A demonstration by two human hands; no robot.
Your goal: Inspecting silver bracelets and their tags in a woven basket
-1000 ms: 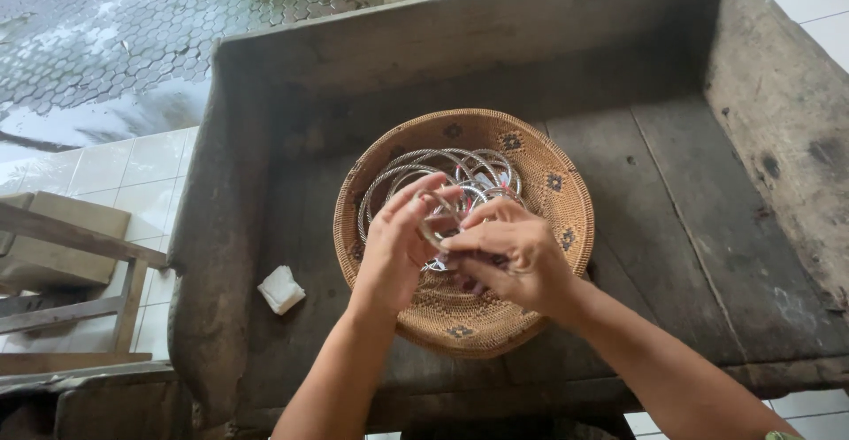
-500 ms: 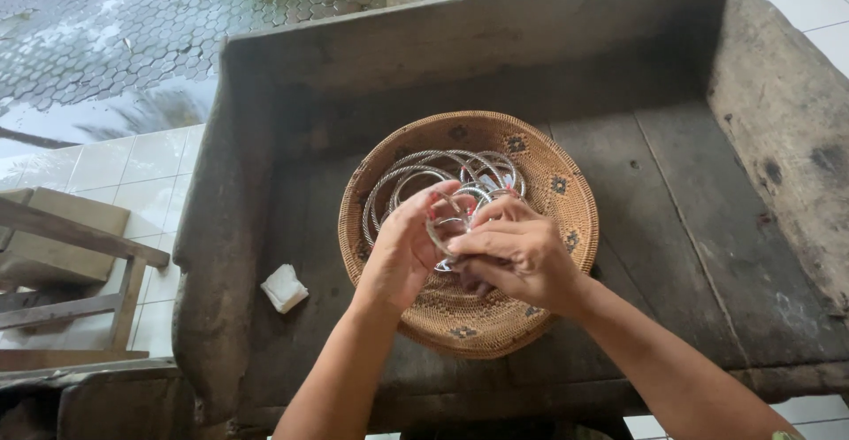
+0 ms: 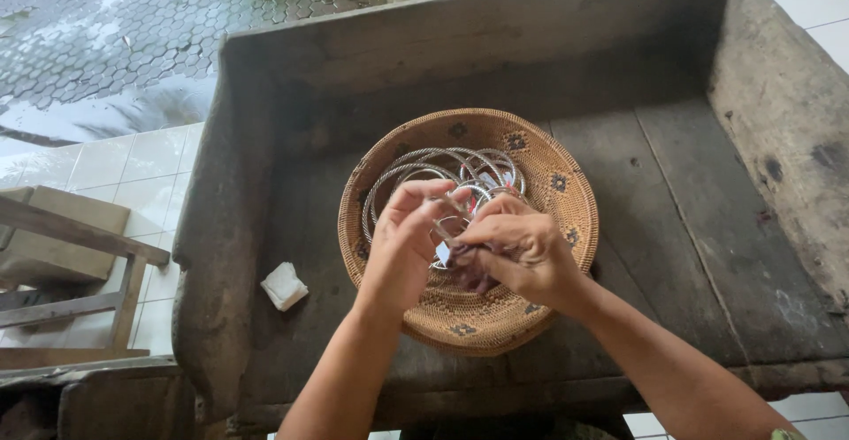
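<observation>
Wooden trough (image 3: 707, 228) unchanged; hands still meet over basket (image 3: 566, 192).

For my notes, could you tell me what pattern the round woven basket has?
Tan weave with small dark flower-like motifs around the wall; head view.

I see 2 bare forearms coming up from the bottom edge and angling inward until the hands meet near the centre. My left hand (image 3: 402, 250) is raised with its back toward me, wrist slightly bent, fingers curled and the fingertips (image 3: 435, 191) pinched toward the other hand. My right hand (image 3: 522, 250) lies knuckles up, fingers folded inward and closed in a pinch, thumb tucked beneath. The 2 hands touch at the fingertips.
</observation>
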